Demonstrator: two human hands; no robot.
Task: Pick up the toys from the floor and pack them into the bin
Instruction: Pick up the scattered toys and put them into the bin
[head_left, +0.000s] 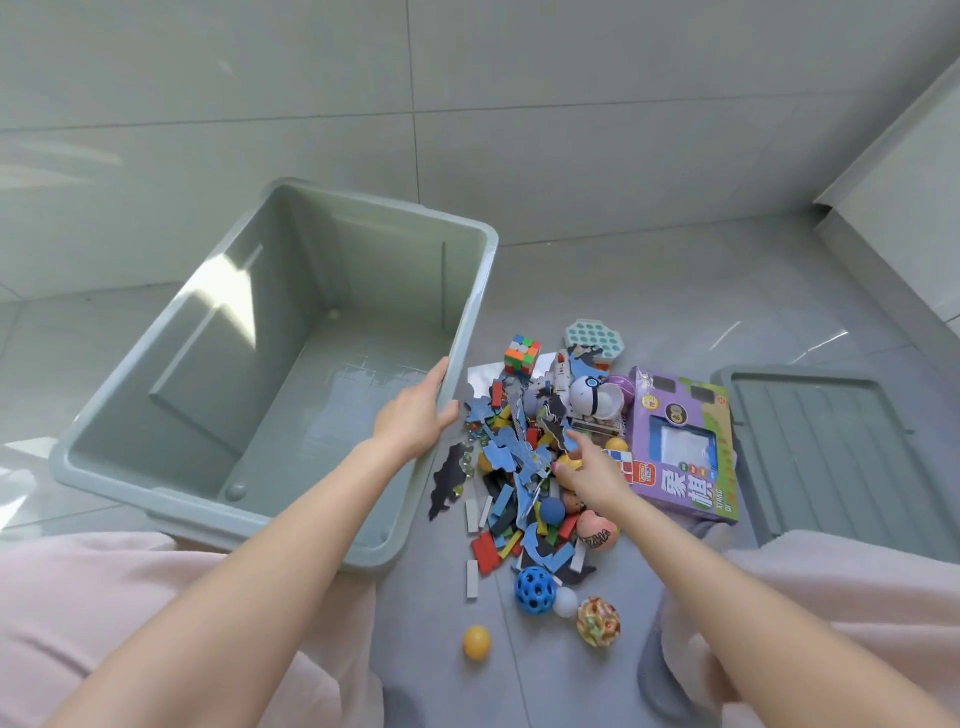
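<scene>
- The bin (156, 410) sits on the floor (649, 291), on the left.
- The toy pile (530, 467) lies on the floor, just right of the bin.
- The cube (522, 355) is at the far end of the pile.
- The box (683, 447) lies at the right edge of the pile.
- The lid (821, 447) lies flat, right of the box.
- Three balls (535, 590) sit together at the near end of the pile.
- One ball (477, 642) lies alone, nearest the person.
- The left hand (415, 415) is on the bin's right rim.
- The right hand (597, 470) is over the pile.
</scene>
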